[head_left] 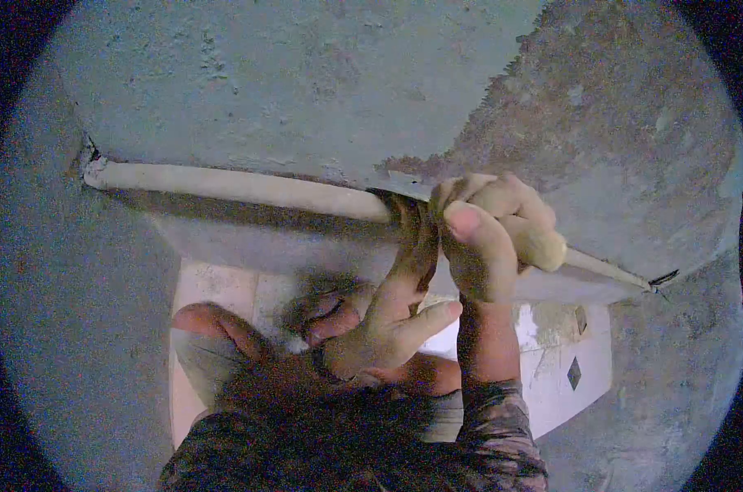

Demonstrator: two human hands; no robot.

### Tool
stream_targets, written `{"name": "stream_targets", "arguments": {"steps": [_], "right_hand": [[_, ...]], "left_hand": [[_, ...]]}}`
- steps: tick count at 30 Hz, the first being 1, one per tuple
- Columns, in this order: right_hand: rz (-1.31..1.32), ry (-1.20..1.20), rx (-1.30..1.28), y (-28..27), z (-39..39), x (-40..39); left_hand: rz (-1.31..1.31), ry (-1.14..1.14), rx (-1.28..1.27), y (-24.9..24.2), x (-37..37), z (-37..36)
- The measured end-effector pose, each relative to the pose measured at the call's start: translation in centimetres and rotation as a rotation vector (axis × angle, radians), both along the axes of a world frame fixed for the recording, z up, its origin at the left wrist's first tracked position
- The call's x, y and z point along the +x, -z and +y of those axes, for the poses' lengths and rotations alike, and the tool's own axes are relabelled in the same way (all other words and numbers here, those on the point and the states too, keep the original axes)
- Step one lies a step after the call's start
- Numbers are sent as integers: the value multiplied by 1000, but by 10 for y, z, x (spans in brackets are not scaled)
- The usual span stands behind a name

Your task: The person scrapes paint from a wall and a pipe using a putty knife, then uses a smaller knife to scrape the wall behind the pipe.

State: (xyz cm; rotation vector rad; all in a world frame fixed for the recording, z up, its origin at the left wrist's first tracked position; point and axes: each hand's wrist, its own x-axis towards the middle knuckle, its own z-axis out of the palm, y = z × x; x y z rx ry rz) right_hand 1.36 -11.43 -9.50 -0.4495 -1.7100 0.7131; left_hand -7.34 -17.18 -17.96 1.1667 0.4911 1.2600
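Note:
A pale, rounded pipe-like strip (248, 187) runs across the rough wall at about the middle of the head view. My left hand (392, 324) reaches up from below with its fingers stretched out, their shadowed tips right at the strip's dark middle stretch, and its thumb apart. A dark band circles its wrist. Close to its right, my right hand (499, 230) is closed in a fist in front of the strip, thumb bent over the fingers. I cannot tell what the fist holds. The strip's section behind the fist is hidden.
The wall has worn grey-green plaster (306, 82) and a bare brown patch (609, 107) at upper right. Grey side walls border both ends of the strip. Below are white tiles with a dark diamond (574, 373). Dark hair and a patterned sleeve (503, 418) fill the bottom.

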Motion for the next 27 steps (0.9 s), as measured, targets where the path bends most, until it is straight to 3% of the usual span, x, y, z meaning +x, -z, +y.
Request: {"name": "stream_targets", "arguments": {"steps": [2,4,6,8,10,11,13,18,19,21,22,25,26,27], "right_hand": [[200,-120,-29,2,-4,-3],[180,-164,40,10,9,5],[600,-209,-55,5,25,2],[290,404,232,-8,48,19],[650,-322,40,-28,27,34],[649,-319,37,-26,22,34],[473,-250,105,-20,14,28],[17,-82,275,-10,-3,12],[16,-85,269,-16,-4,17],[-157,-389,156,-36,-6,29],[-153,-389,153,-33,-7,25],[1,192,109,-16,-10,5],[4,191,114,-18,-8,13],[-94,-45,124,-27,-5,27]], "left_hand": [[-115,7,-14,8,5,0],[-99,-13,118,15,5,10],[-74,-17,241,16,2,20],[37,-170,402,10,0,29],[45,-170,459,9,-1,35],[122,-146,458,7,-4,35],[196,-121,454,9,-3,35],[70,-120,454,32,11,32],[129,50,226,29,7,24],[66,19,224,21,11,22],[8,-11,220,18,12,21],[-38,112,148,12,9,19],[-57,170,116,13,9,21],[46,-114,449,25,18,33]]}}
